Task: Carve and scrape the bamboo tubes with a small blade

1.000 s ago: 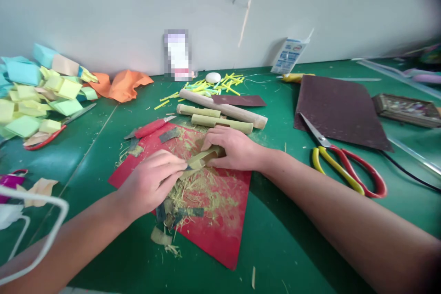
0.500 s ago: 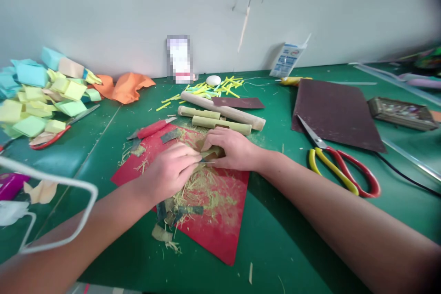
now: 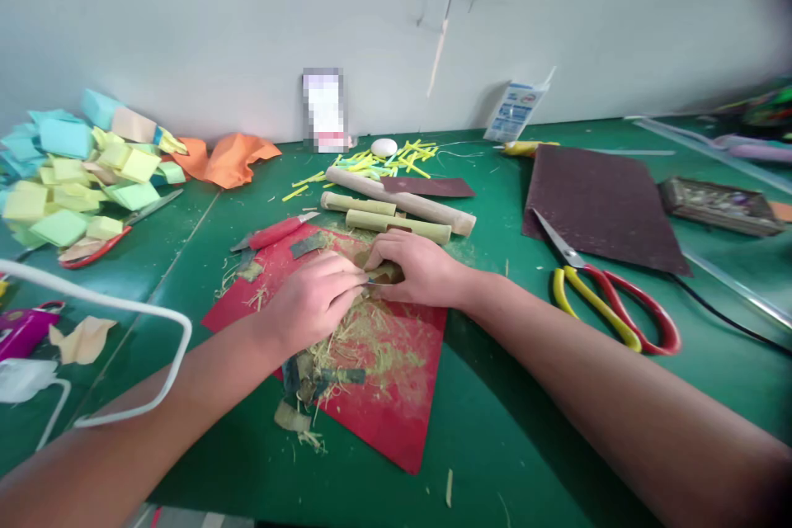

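Observation:
My right hand (image 3: 417, 268) is wrapped round a short green bamboo piece (image 3: 384, 273) above a red sheet (image 3: 396, 421). Beside it, my left hand (image 3: 318, 293) pinches something small and dark against the bamboo, too hidden to name. Shavings and dust (image 3: 371, 338) cover the sheet, with dark sandpaper scraps (image 3: 306, 375) at its left edge. Just behind the hands lie two cut bamboo tubes (image 3: 399, 224) and a longer pale stick (image 3: 402, 200). A red-handled knife (image 3: 275, 233) rests at the sheet's upper left.
Red and yellow scissors (image 3: 610, 305) lie at the right, by a dark sandpaper sheet (image 3: 600, 206) and a small tray (image 3: 721, 206). Folded papers (image 3: 80, 173) pile up at the left. A white cable (image 3: 179, 346) loops over my left forearm. A phone (image 3: 323, 110) leans on the wall.
My left hand has shifted slightly to the right against the bamboo. The view has moved a little, and more of the purple object at the left shows.

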Demonstrator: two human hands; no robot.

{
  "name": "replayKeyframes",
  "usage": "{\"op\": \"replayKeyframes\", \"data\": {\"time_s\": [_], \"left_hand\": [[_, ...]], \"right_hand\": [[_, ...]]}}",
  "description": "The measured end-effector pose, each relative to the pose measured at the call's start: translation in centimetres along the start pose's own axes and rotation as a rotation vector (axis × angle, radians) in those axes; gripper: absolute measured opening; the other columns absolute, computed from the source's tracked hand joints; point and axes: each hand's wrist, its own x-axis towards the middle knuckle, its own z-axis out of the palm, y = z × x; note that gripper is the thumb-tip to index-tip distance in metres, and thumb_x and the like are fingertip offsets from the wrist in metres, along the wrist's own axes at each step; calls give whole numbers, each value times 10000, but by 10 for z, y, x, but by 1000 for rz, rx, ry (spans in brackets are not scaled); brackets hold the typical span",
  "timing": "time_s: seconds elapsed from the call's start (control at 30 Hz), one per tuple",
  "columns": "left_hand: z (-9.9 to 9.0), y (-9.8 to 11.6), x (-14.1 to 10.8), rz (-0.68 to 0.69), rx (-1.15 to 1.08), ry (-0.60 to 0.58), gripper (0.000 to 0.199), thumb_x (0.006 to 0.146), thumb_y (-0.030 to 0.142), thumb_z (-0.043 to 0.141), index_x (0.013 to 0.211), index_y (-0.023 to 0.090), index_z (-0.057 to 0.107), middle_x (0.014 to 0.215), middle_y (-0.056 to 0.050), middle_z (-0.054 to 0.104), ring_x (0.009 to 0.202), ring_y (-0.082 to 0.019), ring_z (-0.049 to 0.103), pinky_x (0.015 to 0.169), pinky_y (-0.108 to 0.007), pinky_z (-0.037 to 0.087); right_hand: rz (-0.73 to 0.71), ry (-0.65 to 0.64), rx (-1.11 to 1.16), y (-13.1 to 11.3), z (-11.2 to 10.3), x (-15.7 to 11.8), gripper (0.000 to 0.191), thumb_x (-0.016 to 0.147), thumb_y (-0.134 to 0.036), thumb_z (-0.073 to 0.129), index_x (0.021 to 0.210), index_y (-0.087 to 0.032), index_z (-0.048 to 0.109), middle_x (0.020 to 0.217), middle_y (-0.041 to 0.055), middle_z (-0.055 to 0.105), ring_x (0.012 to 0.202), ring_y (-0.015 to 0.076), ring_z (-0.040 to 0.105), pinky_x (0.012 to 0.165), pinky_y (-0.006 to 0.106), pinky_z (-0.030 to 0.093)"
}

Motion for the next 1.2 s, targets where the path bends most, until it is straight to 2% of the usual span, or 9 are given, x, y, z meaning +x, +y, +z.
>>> {"op": "replayKeyframes", "data": {"time_s": [0.13, 0.23, 0.43, 0.63, 0.7, 0.87, 1.07, 1.13, 1.2], "left_hand": [[-15, 4, -20, -41, 10, -59, 270, 908, 87, 528, 1153, 139, 631, 1026, -100, 665, 963, -183, 590, 854, -344, 533], [-21, 7, -32, -59, 26, -56, 293, 894, 62, 536, 1163, 138, 624, 1041, -97, 662, 981, -180, 589, 862, -328, 531], [2, 2, -3, -17, -3, 32, 199, 908, 122, 542, 1061, 141, 669, 976, -93, 681, 915, -185, 613, 837, -352, 537], [-19, 6, -30, -62, 19, -36, 273, 901, 82, 534, 1145, 149, 636, 1026, -94, 668, 964, -180, 599, 848, -325, 533], [-16, 5, -27, -50, 20, -12, 257, 900, 89, 537, 1128, 145, 640, 1005, -94, 671, 948, -182, 602, 843, -333, 533], [9, -1, 3, -13, 3, 37, 189, 915, 135, 527, 1035, 139, 673, 954, -97, 680, 894, -190, 610, 815, -362, 532], [-13, 9, -24, -62, 10, -19, 258, 896, 83, 541, 1125, 147, 640, 1018, -95, 666, 958, -182, 597, 852, -337, 528], [-13, 9, -24, -53, 22, -9, 244, 891, 81, 549, 1107, 140, 646, 997, -94, 668, 943, -182, 599, 844, -336, 528], [-4, 6, -14, -24, 23, 15, 203, 893, 97, 551, 1063, 127, 660, 963, -96, 675, 916, -185, 604, 833, -342, 528]], "right_hand": [[-7, -10, 11, 1, 0, 0, 190, 697, -222, 727, 841, -187, 608, 876, 22, 621, 837, 185, 555, 749, 304, 414], [0, -17, 17, 0, -1, 0, 200, 691, -219, 732, 848, -192, 611, 889, 21, 626, 844, 185, 557, 757, 304, 413], [17, -12, 3, -2, 0, 0, 191, 697, -233, 738, 819, -191, 597, 844, 16, 607, 810, 181, 544, 721, 295, 406], [14, -21, 18, -2, -1, 0, 191, 687, -197, 727, 834, -198, 604, 877, 16, 619, 831, 181, 553, 748, 301, 410], [7, -19, 15, -2, -1, 0, 187, 691, -204, 729, 827, -197, 602, 870, 15, 617, 827, 179, 549, 744, 298, 408], [-3, 14, 14, -1, 0, -1, 187, 706, -244, 740, 809, -187, 595, 815, 10, 594, 792, 173, 530, 700, 286, 397], [26, -15, 21, -2, -2, -1, 194, 678, -193, 740, 828, -185, 618, 859, 16, 614, 814, 174, 546, 732, 291, 409], [18, -10, 21, -1, -1, -1, 187, 679, -204, 742, 812, -188, 612, 851, 14, 616, 816, 176, 545, 733, 292, 409], [13, 2, 11, -1, 0, -1, 187, 680, -217, 744, 796, -189, 601, 826, 10, 610, 800, 175, 539, 716, 291, 407]]}}
